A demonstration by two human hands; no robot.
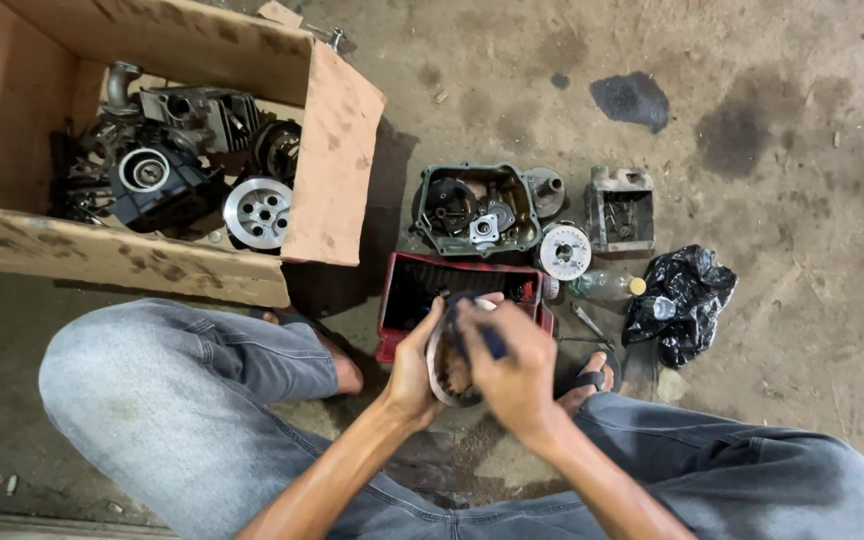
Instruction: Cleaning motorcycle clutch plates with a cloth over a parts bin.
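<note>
At lower centre of the frame, our left hand [414,362] cups a round, grimy metal part [449,366] while our right hand [508,362] grips a dark-handled tool [486,338] against it. Both sit just over the red tray [397,290]; the cardboard box [337,150] of engine parts is upper left.

A stained concrete floor [772,330] is seen, marked by dark oil patches. Directly on it are set a cardboard box [332,170] of engine parts, a red tray [397,300], an open engine case [474,210], a round metal disc [564,251], a small metal housing [620,208], a plastic bottle [607,286] and a black plastic bag [680,300].
</note>
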